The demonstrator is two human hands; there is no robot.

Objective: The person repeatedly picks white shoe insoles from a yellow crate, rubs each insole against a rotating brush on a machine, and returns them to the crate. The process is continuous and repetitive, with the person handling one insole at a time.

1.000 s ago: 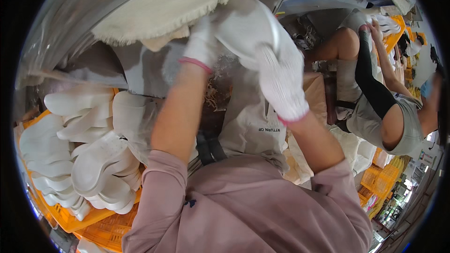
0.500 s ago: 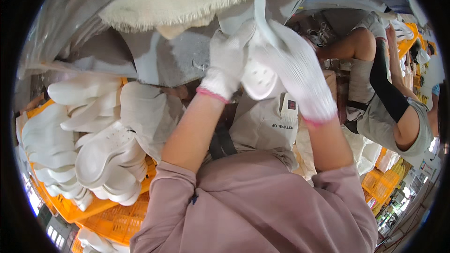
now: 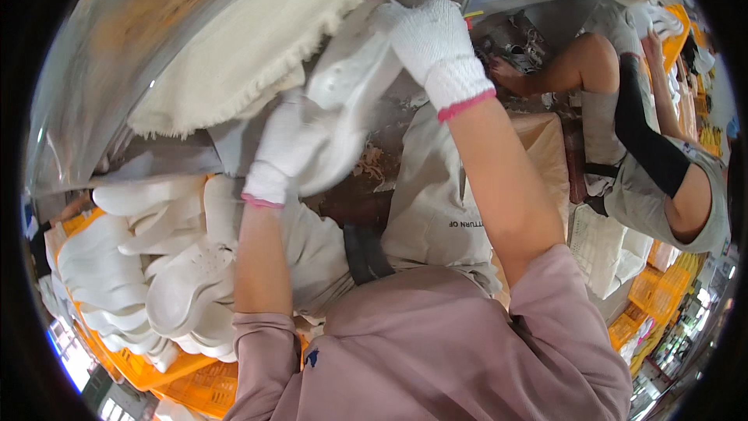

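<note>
A white clog (image 3: 354, 86) with small holes is held up in front of me, tilted and blurred by motion. My left hand (image 3: 294, 136), in a white knit glove with a pink cuff, grips its lower left side. Its upper end is in my right hand (image 3: 432, 35), gloved the same way, with the fingers closed over it and partly hidden. Just left of the clog is a cream cloth wheel (image 3: 257, 47) with a frayed edge; whether they touch, I cannot tell.
Many white clogs (image 3: 179, 288) are heaped in an orange crate (image 3: 195, 386) at my left. A white sack-like cloth (image 3: 436, 195) covers my lap. A co-worker's arm (image 3: 658, 136) in a black sleeve is at the right, near more orange crates (image 3: 650, 296).
Both hands have carried the clog to the left and turned it. My left hand has come lower and my right hand higher, so they are farther apart. The view has shifted a little.
</note>
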